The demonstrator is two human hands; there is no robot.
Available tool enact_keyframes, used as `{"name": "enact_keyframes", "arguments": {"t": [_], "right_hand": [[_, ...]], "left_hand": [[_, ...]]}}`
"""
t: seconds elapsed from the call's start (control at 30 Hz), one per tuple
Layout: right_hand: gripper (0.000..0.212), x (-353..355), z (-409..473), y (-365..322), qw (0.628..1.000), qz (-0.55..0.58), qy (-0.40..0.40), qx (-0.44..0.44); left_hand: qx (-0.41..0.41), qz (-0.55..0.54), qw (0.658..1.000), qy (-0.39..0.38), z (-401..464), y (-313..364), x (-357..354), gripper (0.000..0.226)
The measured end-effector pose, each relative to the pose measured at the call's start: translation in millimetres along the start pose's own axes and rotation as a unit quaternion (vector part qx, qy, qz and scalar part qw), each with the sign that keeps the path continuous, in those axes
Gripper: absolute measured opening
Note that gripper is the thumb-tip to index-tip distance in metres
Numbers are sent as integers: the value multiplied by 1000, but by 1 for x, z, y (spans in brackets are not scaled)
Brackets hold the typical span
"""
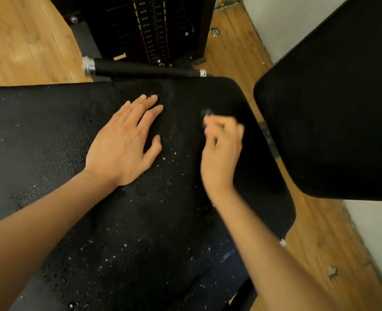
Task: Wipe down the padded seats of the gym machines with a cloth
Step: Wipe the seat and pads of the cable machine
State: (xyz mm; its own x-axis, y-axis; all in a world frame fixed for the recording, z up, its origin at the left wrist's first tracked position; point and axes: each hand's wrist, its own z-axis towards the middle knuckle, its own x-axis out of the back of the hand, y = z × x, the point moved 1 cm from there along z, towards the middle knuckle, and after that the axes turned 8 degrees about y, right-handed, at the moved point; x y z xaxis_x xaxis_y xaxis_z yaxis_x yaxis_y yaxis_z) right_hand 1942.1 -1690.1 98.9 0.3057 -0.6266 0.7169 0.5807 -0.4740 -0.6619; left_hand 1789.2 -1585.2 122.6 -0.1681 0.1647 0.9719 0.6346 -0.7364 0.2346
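- Left hand (pixel 127 142) lies flat on the seat (pixel 50 135), fingers straight, near its far edge.
- Right hand (pixel 221 144), blurred, pinches a small dark cloth (pixel 206 113) near the seat's far right corner.

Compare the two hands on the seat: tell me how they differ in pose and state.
The left hand lies flat on the seat, fingers straight and spread; the right hand has its fingers curled, pinching something small and dark that is too blurred to name. The left hand is sharp in the picture; the right hand is smeared by motion blur. Both are bare and over the same black, white-flecked seat.
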Motion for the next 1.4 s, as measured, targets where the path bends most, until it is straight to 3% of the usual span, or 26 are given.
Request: {"name": "enact_keyframes", "arguments": {"t": [0.1,0.17,0.27,0.33,0.43,0.53,0.6,0.7,0.73,0.83,0.9,0.97,1.07,1.13,1.2,1.27,1.33,1.4], "right_hand": [[29,32,-49,-1,987,64,-106,101],[30,30,-18,19,983,34,-106,149],[26,4,41,32,999,-39,3,38],[25,2,22,23,998,-34,32,-39],[27,37,-47,16,997,25,-55,40],[29,53,-37,33,985,36,-122,120],[28,39,-2,42,993,-8,-62,100],[28,16,3,27,996,-22,48,-76],[27,16,-16,14,995,-20,54,-87],[28,39,-81,-9,998,-1,-61,33],[28,49,-73,5,989,-1,-112,95],[26,40,-33,24,994,-38,-65,74],[26,26,-12,26,998,-49,30,-35],[24,35,-55,10,998,-47,22,-35],[25,57,-102,1,999,-16,-52,9],[27,67,-96,15,993,20,-103,51],[28,60,-55,33,996,-3,-72,44],[27,50,-25,45,999,-30,3,-33]], "left_hand": [[-2,3,1000,-1,0,0,2,63],[-5,5,1000,1,0,0,2,63],[-10,9,1000,5,1,-1,-1,64],[-14,9,1000,-6,1,-2,-2,65],[-9,6,1000,-18,-5,2,5,67],[7,-3,1000,-20,-29,18,18,67],[11,-8,999,-29,-57,29,21,67],[23,-1,999,-38,-89,32,15,67],[25,7,999,-39,-94,32,12,66],[28,23,999,-33,-96,33,9,65],[27,25,999,-33,-96,35,10,64],[25,31,999,-30,-96,35,10,64],[23,35,999,-17,-96,35,9,63],[24,31,999,-18,-96,36,9,63],[28,26,999,-19,-97,36,11,63],[28,20,999,-16,-96,36,12,63],[26,20,999,-10,-95,36,11,63],[25,22,999,-6,-96,35,9,63]]}}
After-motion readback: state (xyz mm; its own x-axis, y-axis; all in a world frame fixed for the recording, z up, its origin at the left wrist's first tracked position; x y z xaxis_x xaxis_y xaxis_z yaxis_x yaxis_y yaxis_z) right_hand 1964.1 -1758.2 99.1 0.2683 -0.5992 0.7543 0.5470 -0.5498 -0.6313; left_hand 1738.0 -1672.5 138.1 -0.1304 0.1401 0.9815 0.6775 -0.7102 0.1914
